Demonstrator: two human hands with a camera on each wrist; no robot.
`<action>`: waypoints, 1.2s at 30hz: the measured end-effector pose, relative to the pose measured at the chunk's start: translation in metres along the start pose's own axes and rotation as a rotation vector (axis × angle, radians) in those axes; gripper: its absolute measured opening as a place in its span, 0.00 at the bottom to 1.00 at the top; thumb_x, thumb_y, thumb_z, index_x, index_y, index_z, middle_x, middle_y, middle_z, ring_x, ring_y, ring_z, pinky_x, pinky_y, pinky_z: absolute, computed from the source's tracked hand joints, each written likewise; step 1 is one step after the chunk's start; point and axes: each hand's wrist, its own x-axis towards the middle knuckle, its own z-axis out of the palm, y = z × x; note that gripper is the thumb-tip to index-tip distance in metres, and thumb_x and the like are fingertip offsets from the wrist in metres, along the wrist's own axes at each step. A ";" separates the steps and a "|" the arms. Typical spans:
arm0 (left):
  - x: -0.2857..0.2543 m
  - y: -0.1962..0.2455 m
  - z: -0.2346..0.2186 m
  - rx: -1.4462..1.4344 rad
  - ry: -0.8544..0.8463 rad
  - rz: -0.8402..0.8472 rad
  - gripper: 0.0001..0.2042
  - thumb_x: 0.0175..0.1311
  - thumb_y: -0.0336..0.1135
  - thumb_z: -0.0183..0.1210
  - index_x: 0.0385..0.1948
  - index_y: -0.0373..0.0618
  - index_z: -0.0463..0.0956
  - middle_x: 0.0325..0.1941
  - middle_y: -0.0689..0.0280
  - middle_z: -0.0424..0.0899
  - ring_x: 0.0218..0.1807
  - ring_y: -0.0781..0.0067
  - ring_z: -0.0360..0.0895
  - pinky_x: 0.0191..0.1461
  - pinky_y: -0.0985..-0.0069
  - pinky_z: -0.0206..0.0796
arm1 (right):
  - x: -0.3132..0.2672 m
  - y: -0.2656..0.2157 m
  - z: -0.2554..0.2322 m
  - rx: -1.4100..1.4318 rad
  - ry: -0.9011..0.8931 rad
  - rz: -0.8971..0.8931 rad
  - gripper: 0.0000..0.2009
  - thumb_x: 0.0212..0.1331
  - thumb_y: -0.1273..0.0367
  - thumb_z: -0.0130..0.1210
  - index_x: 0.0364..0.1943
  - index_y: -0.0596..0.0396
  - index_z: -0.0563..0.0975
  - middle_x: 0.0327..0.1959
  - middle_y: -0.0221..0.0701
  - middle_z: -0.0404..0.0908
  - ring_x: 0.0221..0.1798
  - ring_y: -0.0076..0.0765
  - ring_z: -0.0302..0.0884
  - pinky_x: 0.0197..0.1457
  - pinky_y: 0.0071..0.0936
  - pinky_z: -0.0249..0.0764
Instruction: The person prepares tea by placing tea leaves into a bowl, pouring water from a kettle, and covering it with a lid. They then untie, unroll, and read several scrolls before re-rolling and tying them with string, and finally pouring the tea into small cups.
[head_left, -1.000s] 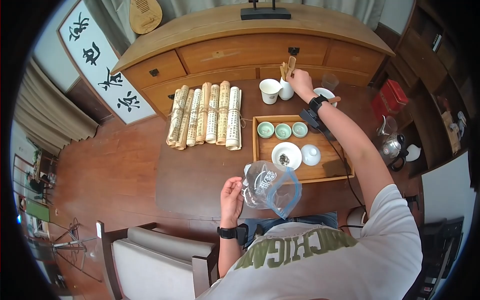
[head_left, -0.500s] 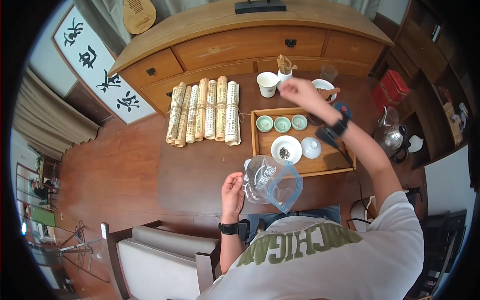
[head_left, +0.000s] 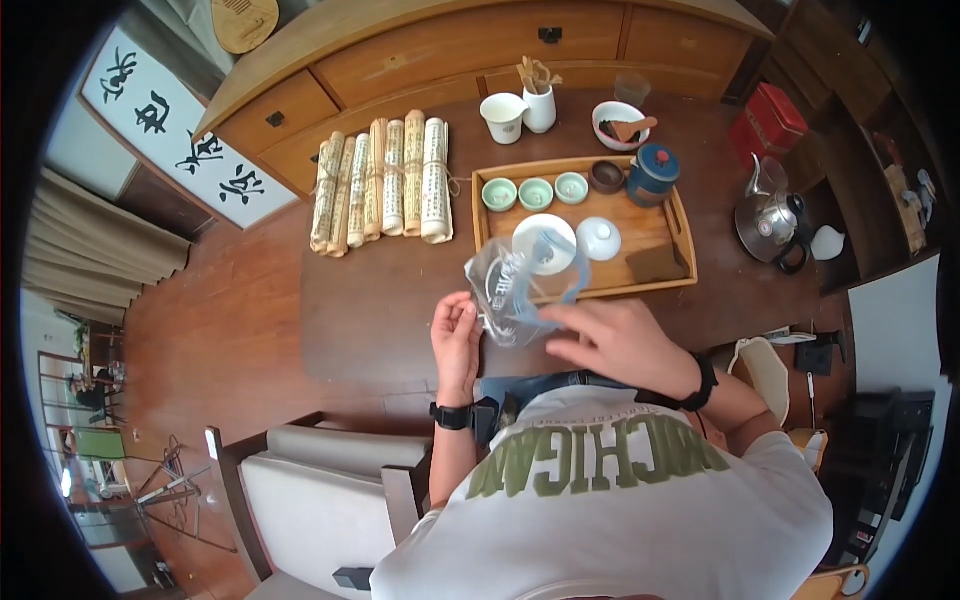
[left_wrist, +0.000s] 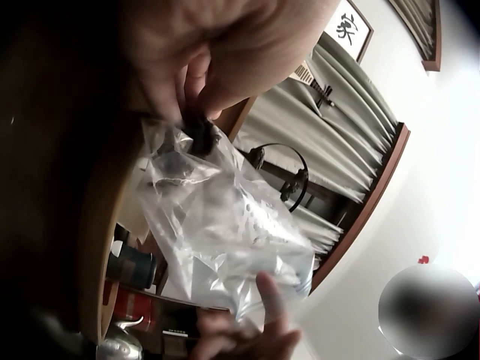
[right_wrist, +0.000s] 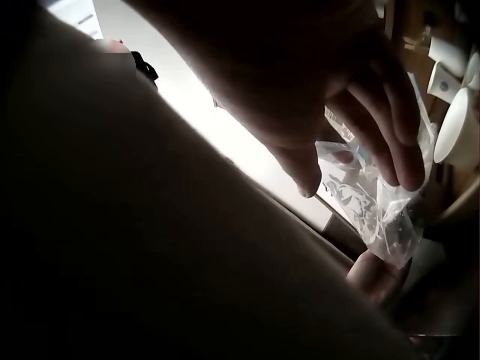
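Evidently, the clear plastic zip bag with white printing hangs in the air between the person's two hands, near the front edge of a pale wooden tray. In the head view it overlaps a shallow white bowl on that tray. The left hand pinches one end of the bag between its thumb and fingers. In the left wrist view, a small dark shape shows just beside the pinch; whether it lies inside the bag or behind it cannot be told. The right hand is at the other end, by the blue seal strip, with its thumb and fingers spread apart and one finger extended at the plastic; whether they press on it is unclear.

Around the white bowl, the tray bears three pale green cups in a row, a dark brown cup, a blue canister with a red knob and a domed white lid. Beyond the tray, a white spouted pitcher stands beside a white vase holding wooden tools. To their right are a white bowl with a wooden scoop and a clear glass. Tied paper scrolls lie side by side to the left of the tray on the dark brown counter.
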 end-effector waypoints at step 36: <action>0.060 0.117 0.149 0.728 -0.282 0.459 0.07 0.73 0.31 0.65 0.38 0.37 0.80 0.32 0.69 0.84 0.29 0.87 0.77 0.34 0.83 0.70 | 0.050 0.087 -0.082 0.795 0.509 0.193 0.05 0.67 0.72 0.65 0.40 0.61 0.83 0.34 0.28 0.86 0.37 0.20 0.82 0.45 0.20 0.77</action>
